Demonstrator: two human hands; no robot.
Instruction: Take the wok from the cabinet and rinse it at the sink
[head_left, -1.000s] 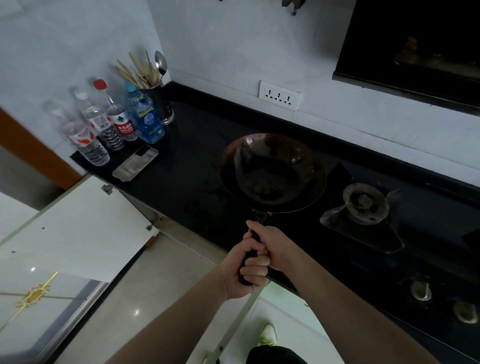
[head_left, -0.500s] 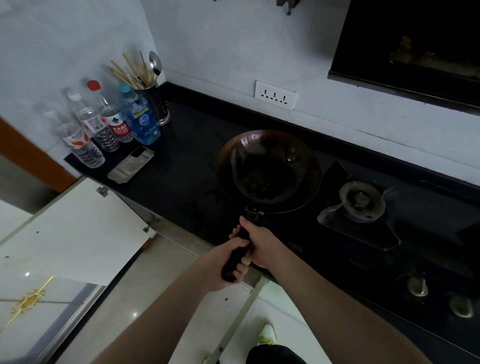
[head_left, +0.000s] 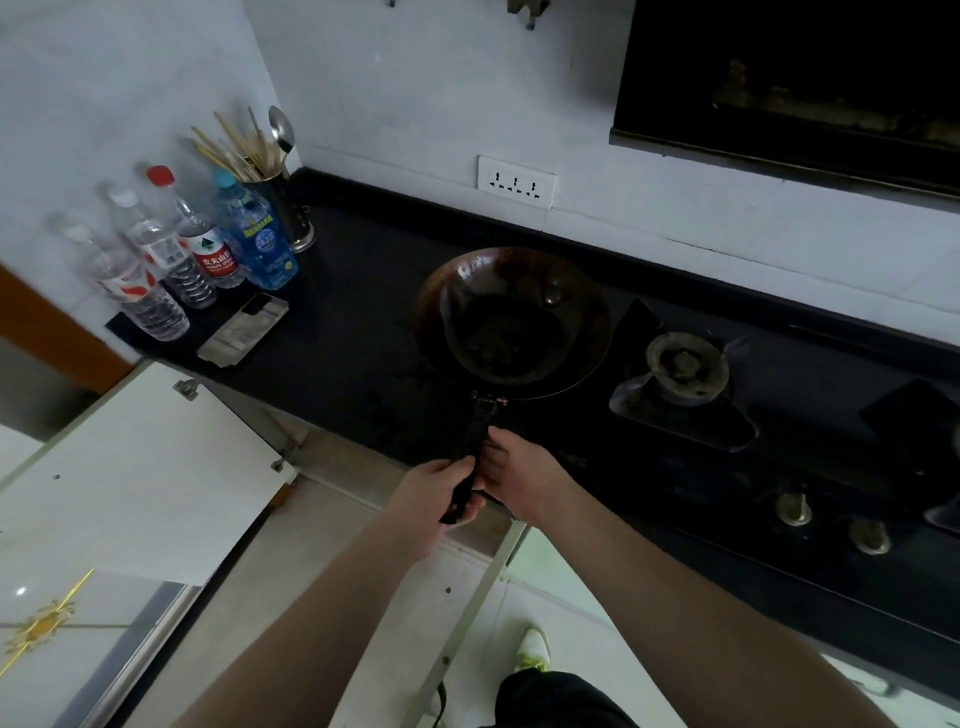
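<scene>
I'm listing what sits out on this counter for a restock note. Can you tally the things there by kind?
Plastic bottles: 4
Utensil holder with chopsticks and a spoon: 1
Flat packet beside the bottles: 1
Wok, gripped by both hands: 1
Total: 7

Bare forearms, no sleeves, dark trousers (head_left: 561, 699), white-and-yellow shoe (head_left: 534, 649)
</scene>
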